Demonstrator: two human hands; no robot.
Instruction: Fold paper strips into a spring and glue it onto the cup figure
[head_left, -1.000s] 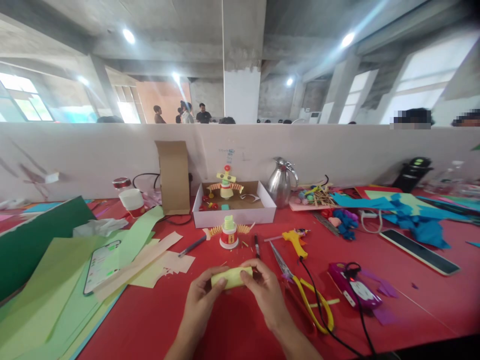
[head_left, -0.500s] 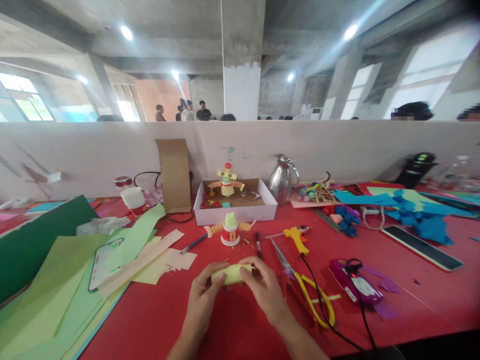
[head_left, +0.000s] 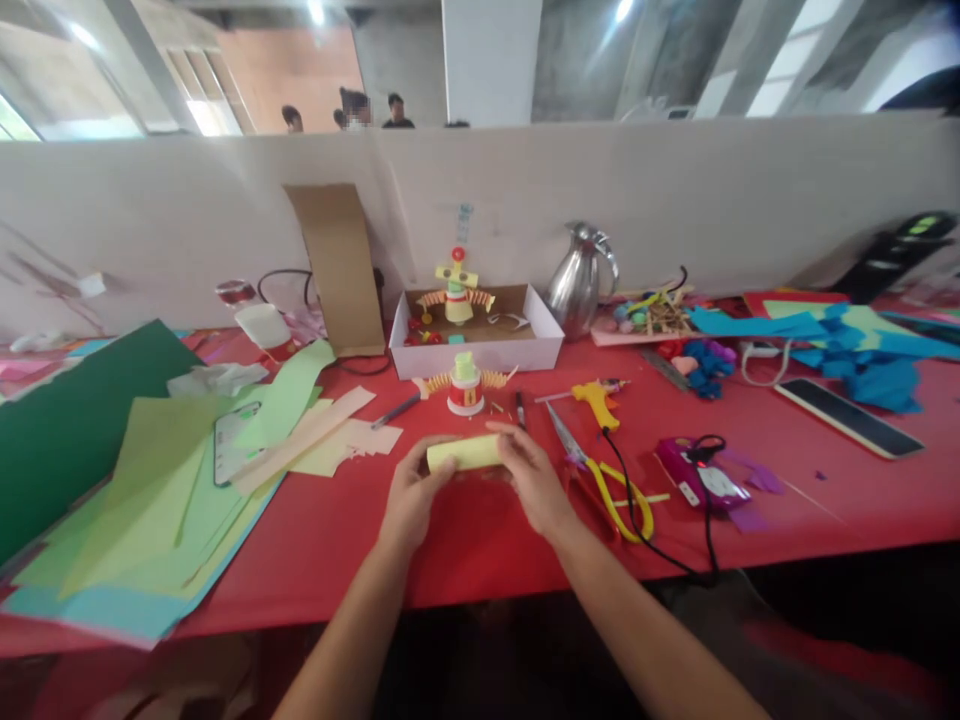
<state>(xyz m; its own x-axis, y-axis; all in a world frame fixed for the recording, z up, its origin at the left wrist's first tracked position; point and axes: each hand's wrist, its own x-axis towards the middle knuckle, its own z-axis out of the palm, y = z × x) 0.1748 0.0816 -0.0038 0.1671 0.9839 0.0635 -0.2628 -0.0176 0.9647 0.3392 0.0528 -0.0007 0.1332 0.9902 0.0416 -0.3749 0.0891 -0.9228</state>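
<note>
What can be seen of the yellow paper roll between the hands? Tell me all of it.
The yellow paper roll is a pale yellow-green sheet curled into a short tube, matte like craft paper. It lies roughly level, its long axis running left to right, just above the red table. The left hand pinches its left end and the right hand covers its right end, with fingers on top. Its seam is not visible.

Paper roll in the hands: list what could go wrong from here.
1. Both hands, left hand and right hand, pinch the yellow paper roll at its ends; a firm squeeze might crease or flatten it.
2. The scissors lie right beside the right hand, blades toward the paper figure; a sideways move could brush them.
3. The glue gun trails a black cord near the right forearm, which might snag it.
</note>
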